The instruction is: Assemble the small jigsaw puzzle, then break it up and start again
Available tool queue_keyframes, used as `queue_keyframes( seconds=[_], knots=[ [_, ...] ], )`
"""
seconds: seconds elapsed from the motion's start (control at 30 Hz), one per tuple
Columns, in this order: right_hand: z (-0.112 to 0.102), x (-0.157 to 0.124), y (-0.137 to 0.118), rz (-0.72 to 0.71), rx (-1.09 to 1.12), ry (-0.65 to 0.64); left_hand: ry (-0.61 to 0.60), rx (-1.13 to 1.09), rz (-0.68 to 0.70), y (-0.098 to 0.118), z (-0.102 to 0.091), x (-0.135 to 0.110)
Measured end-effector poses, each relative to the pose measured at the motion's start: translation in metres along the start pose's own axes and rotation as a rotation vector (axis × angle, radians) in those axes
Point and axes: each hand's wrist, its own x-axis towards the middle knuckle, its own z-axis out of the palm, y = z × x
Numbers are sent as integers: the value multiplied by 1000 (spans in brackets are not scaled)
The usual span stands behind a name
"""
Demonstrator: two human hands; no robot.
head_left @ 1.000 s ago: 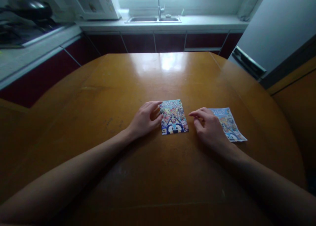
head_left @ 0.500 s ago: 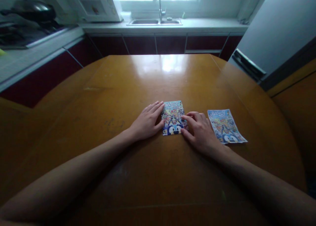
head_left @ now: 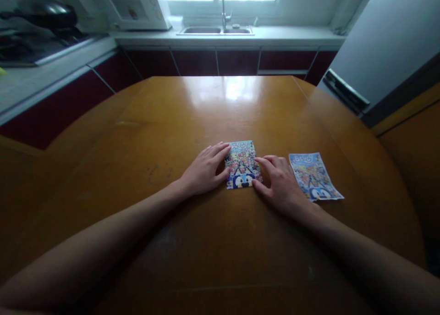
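Note:
A small assembled jigsaw puzzle (head_left: 242,161) lies flat on the wooden table, its picture crowded with tiny figures above a blue cartoon dog's face. My left hand (head_left: 209,167) rests along its left edge, fingers stretched and thumb apart, the tips touching the border. At the right edge is my right hand (head_left: 279,179), its index finger and thumb apart, both at the border, the other fingers loosely bent. Beyond the right hand lies a creased paper sheet (head_left: 313,175) printed with what looks like the same picture; my wrist covers part of its left side.
The big wooden table (head_left: 165,136) has a glossy top with curved sides. Behind it run a counter with a sink (head_left: 216,30) and a microwave (head_left: 137,10). A lidded pan (head_left: 48,12) sits on the stove at left; a fridge (head_left: 385,53) stands at right.
My right index finger has shifted slightly outward, to the puzzle's right edge. My left fingers have edged slightly right onto its border. The puzzle and sheet look unmoved.

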Motion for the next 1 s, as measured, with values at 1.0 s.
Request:
queue_keyframes(
  seconds=[1.0],
  knots=[
    [-48, -37, 41, -32, -7, 185, -137, 57, 54, 12, -17, 2]
  ],
)
